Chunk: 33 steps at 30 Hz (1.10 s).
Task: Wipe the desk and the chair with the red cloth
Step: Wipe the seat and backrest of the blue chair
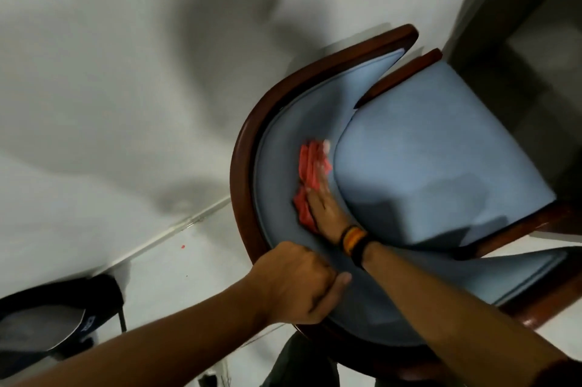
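Observation:
A chair (441, 150) with blue padding and a curved dark wooden frame fills the right half of the view. My right hand (324, 204) lies flat on the red cloth (310, 172), pressing it against the blue inner backrest beside the seat cushion. Its fingertips are blurred. A dark and orange band sits on that wrist. My left hand (299, 282) grips the top edge of the backrest, fingers curled over the wooden rim. The desk is not in view.
A white wall takes up the upper left and meets the pale floor (176, 270) along a skirting line. A black and grey chair (47, 320) stands at the lower left. A dark opening (519, 24) lies beyond the chair at the upper right.

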Available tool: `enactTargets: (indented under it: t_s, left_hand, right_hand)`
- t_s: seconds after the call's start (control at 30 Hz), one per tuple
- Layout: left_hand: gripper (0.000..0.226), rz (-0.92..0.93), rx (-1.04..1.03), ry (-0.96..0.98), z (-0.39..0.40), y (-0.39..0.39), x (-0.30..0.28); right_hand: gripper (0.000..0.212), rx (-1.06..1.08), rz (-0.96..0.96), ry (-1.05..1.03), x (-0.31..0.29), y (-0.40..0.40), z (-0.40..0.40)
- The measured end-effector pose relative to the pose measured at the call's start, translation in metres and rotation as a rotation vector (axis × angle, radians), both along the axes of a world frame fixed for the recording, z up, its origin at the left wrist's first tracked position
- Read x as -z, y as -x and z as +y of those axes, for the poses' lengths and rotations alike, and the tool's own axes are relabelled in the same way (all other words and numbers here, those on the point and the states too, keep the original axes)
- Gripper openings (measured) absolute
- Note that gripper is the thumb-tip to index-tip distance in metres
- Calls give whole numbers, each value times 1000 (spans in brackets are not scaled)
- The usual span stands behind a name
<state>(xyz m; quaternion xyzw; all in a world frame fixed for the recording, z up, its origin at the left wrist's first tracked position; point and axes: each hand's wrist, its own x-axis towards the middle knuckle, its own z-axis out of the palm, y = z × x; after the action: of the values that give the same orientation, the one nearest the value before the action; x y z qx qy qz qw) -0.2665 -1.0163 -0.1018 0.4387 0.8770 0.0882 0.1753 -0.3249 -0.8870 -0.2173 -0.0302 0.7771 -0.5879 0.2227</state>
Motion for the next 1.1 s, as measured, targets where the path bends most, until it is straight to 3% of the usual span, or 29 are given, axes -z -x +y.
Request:
enactTargets:
  t_s: [0.13,0.3,0.47,0.53,0.6,0.67,0.77,0.87,0.97,1.03,1.1]
  left_hand:
    - [62,12,9,-37,-1,1,1]
    - [64,-66,-103,9,1,3,-4]
    - [59,-141,-707,16,42,5,6]
    - [54,-234,-677,228,89,0,27]
    - [66,-462,-596,510,136,-16,46]
    - [71,-626,-688,547,163,-28,60]
    - [48,-748,-998,299,176,-32,62]
    - [6,-889,-1394,-205,179,-27,43]
    - [17,-841,-1595,-574,188,-22,14]
    - [23,-806,-1602,-790,200,-27,-9]
    - [26,-769,-1585,-881,214,-37,-32]
  right_hand:
    - [66,-522,76,-331,4,-71,91]
    - [63,-943,-363,-721,-30,-89,194]
    - [64,-975,-224,-611,-49,-92,234]
    - [63,-930,-214,-553,-49,-94,234]
    - [62,-802,-235,-501,-48,-98,235]
    - [65,-676,-234,-538,-48,-103,244]
    - [74,-541,-169,-662,-48,-110,257]
    - [72,-261,-275,-448,-58,-103,261]
    - [57,49,-405,-119,-71,-105,270]
    - [45,152,-451,10,-82,-116,281]
    - [27,229,-463,115,-97,-132,297]
